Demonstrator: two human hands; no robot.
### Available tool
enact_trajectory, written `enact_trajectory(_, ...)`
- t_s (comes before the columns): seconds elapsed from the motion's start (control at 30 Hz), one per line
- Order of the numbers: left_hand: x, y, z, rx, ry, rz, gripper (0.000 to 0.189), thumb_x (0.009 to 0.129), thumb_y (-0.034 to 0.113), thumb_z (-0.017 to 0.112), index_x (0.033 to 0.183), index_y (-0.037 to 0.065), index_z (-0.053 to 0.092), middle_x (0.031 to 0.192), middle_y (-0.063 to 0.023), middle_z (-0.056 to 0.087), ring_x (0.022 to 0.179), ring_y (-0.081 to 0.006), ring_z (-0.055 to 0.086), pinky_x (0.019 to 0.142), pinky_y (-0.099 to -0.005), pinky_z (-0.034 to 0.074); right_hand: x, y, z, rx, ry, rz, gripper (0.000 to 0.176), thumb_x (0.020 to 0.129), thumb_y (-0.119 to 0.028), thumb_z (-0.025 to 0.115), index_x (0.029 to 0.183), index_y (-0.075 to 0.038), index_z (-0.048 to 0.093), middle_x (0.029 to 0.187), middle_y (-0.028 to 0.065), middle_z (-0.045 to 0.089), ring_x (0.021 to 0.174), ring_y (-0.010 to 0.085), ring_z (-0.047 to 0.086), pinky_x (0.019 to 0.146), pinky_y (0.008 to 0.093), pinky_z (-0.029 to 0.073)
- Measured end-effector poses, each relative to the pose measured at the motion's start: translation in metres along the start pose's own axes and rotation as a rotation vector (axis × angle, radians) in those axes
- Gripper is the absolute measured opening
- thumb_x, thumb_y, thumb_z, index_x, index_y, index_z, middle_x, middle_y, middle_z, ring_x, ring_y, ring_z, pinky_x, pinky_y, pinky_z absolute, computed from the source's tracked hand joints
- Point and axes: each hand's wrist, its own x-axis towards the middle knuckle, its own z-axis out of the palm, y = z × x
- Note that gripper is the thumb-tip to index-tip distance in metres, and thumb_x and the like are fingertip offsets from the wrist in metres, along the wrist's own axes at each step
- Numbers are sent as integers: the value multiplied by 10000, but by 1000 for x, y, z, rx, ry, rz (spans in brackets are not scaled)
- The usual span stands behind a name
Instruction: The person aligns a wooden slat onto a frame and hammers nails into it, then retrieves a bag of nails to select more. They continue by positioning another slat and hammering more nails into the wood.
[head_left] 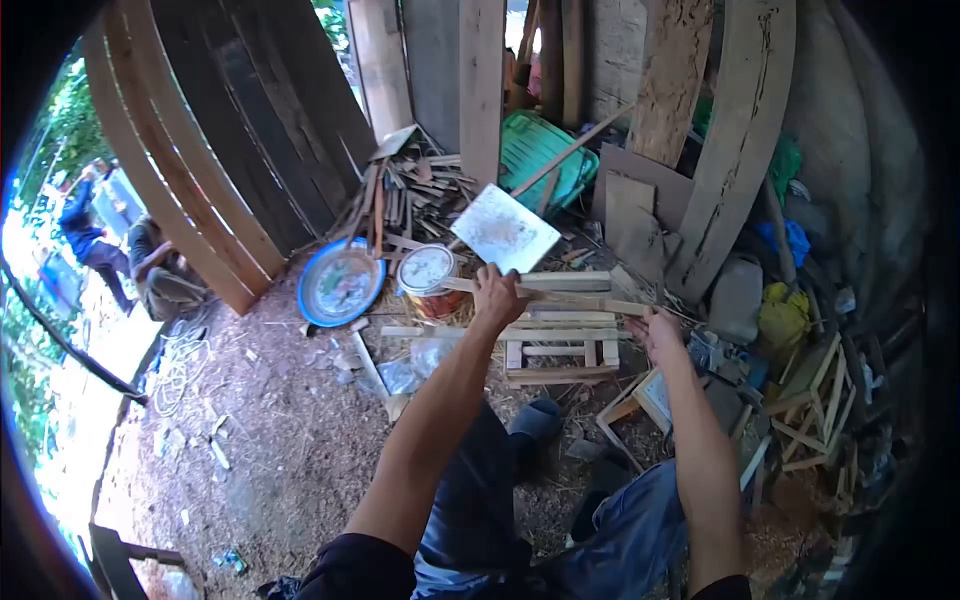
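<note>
My left hand is closed on a thin wooden strip, near the strip's left part. Farther right, my right hand has its fingers closed at the strip's other end. Below the strip stands a small wooden frame made of light slats, low on the ground in front of my feet. More pale slats lie across and behind it, one reaching out to the left. A paint bucket with a stained lid is just left of my left hand, and a white square board leans behind it.
A blue-rimmed basin and a pile of wood scraps lie beyond the bucket. Behind is a green plastic crate. Tall planks lean around the wall. Wooden frames and clutter are at right. People are outside at left.
</note>
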Motion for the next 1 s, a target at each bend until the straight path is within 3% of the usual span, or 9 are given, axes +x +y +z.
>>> enact_trajectory(0.07,11,-11,22,-230,287,-402,343,773,290,626,1035,69,654,1329,-206,454,1255,-355,408,943,-549,364,4,3,12,-33,53,1,239,982,-95,412,1164,56,445,1056,198,575,862,312,654,714,381,594)
enact_trajectory(0.1,21,-30,4,-113,329,-381,343,773,290,626,1035,69,654,1329,-206,454,1255,-355,408,943,-549,364,6,21,27,82,2,3,239,982,-95,412,1164,56,445,1056,198,575,862,312,654,714,381,594)
enact_trajectory(0.17,39,-47,22,57,-222,-20,363,821,312,586,1082,63,628,1214,-194,548,1162,-338,509,891,-524,403,8,22,19,150,8,22,213,974,-69,407,1136,61,458,1034,195,582,836,301,657,705,369,601)
enact_trajectory(0.2,-2,-12,-7,-747,-218,-390,384,880,328,516,1170,84,582,1160,-172,591,1129,-300,547,894,-509,414,-5,14,21,175,12,51,211,966,-58,418,1126,71,468,1016,199,586,814,292,660,702,362,605)
enact_trajectory(0.33,1,-48,3,-1657,-378,-547,324,955,277,422,1172,101,585,1183,-116,582,1108,-242,542,999,-475,384,-35,3,39,111,-10,66,204,971,-63,406,1110,63,485,1026,192,591,851,299,661,777,375,589)
enact_trajectory(0.6,-6,-77,54,-1652,-92,-134,304,940,262,559,1132,29,533,1052,-68,544,959,-190,564,871,-324,496,-19,15,30,144,-49,87,198,941,-50,485,1112,47,507,951,170,615,839,286,659,737,368,590)
enact_trajectory(0.67,-29,-62,47,-1644,54,-498,410,893,364,621,1162,65,542,1051,-24,572,955,-156,530,822,-302,429,-18,19,31,94,-10,62,148,905,-44,544,1016,51,566,839,132,620,633,228,638,552,318,563)
enact_trajectory(0.8,-54,-52,66,-1395,170,-639,410,794,418,725,1022,97,609,903,0,601,682,-101,416,605,-263,362,-1,38,26,-86,22,35,98,854,-33,607,903,52,613,737,98,606,608,177,620,516,304,536)
enact_trajectory(1.0,-56,-64,107,-1530,251,-692,482,767,377,752,1092,55,603,911,-45,601,792,-147,481,719,-316,410,15,36,16,-343,34,38,148,844,-14,617,967,66,593,822,121,627,663,197,633,588,303,558)
